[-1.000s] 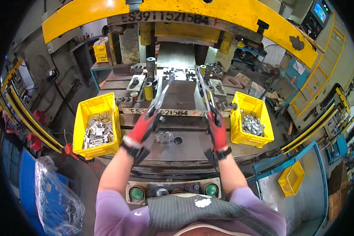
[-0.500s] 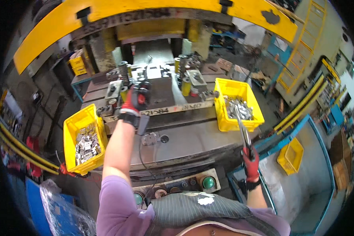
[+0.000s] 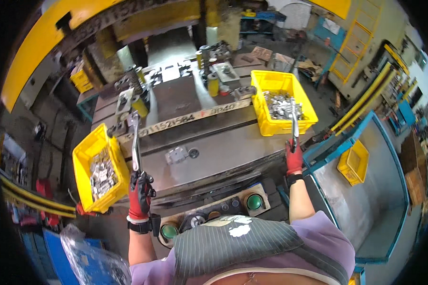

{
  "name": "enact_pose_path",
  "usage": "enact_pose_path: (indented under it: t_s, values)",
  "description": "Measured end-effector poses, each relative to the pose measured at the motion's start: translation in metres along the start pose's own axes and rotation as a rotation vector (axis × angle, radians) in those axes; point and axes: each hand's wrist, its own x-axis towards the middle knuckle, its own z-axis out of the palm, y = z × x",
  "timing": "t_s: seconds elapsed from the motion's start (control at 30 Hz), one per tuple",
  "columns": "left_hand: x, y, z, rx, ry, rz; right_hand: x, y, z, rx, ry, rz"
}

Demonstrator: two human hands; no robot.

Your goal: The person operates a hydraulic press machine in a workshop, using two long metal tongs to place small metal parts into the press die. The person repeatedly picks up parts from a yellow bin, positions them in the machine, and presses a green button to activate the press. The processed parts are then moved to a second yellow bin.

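My left hand [image 3: 141, 194], in a red and black glove, is closed around long metal tongs [image 3: 136, 147]. They point away from me, tips near the front left corner of the press die, beside the left yellow bin [image 3: 81, 159]. Whether the tips pinch a part, I cannot make out. My right hand [image 3: 294, 156], gloved in red, grips a second pair of metal tongs [image 3: 295, 124]. Their tips reach into the right yellow bin [image 3: 277, 128], over a heap of small shiny metal parts [image 3: 280, 105]. Similar metal parts [image 3: 102, 178] fill the left bin's bottom.
Ahead stands the press die plate [image 3: 176, 95], with yellow posts [image 3: 213, 85] and a bright flat piece [image 3: 170, 72] on it. A control panel with green buttons [image 3: 254, 202] is close to my body. Right of me, a blue-framed cart [image 3: 390, 190] holds a yellow basket [image 3: 353, 164].
My left hand has drawn back from the die toward me and left; its tongs now show clearly. The right tongs stand more upright, tips still in the right bin. The view has shifted.
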Motion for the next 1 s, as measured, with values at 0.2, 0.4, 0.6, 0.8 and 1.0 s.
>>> enact_pose_path:
  t_s: [0.2,0.4,0.6,0.8,1.0]
  values:
    - [-0.058,0.013,-0.069,0.261,0.411,0.347,0.0,0.033,0.004,-0.034,0.002,-0.015]
    - [-0.067,-0.094,-0.19,0.399,0.758,0.106,-0.004,0.024,0.025,0.063,-0.052,-0.066]
    - [-0.064,-0.045,-0.116,-0.038,0.518,0.002,-0.012,0.048,0.019,0.227,-0.061,-0.019]
    - [-0.062,-0.03,-0.085,-0.095,0.471,0.18,-0.076,-0.041,0.024,0.528,-0.251,-0.081]
    - [-0.053,0.02,-0.067,-0.032,0.572,0.481,-0.125,-0.125,0.026,0.454,-0.546,-0.145]
